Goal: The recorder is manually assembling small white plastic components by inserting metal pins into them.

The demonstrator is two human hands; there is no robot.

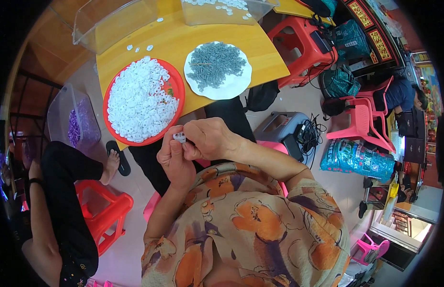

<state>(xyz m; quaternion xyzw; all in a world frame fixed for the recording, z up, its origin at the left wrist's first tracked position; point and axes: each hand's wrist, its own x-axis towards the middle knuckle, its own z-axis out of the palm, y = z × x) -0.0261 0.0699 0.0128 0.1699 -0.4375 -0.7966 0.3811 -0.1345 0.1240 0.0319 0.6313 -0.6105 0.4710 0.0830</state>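
Fingers of both hands meet on one small white plastic piece (179, 137), held in front of the person's chest. The left hand (174, 160) pinches it from below and behind with thumb and forefinger closed on it; the right hand (207, 138) curls in from the other side, its fingertips pressed to the same piece — whether it grips or merely pushes cannot be told.

Just beyond the grip, on the yellow table (183, 36), sits a red round plate (178, 88) heaped with white plastic rings (141, 99). Beside that, farther to the right, a white plate (234, 86) carries a pile of grey-green small parts (216, 63). Farther out still stand two clear plastic bins (114, 21) at the table's far edge — a few loose white rings lie between them and the plates.

Left of the grip, well apart, another person sits on a red stool (107, 210).
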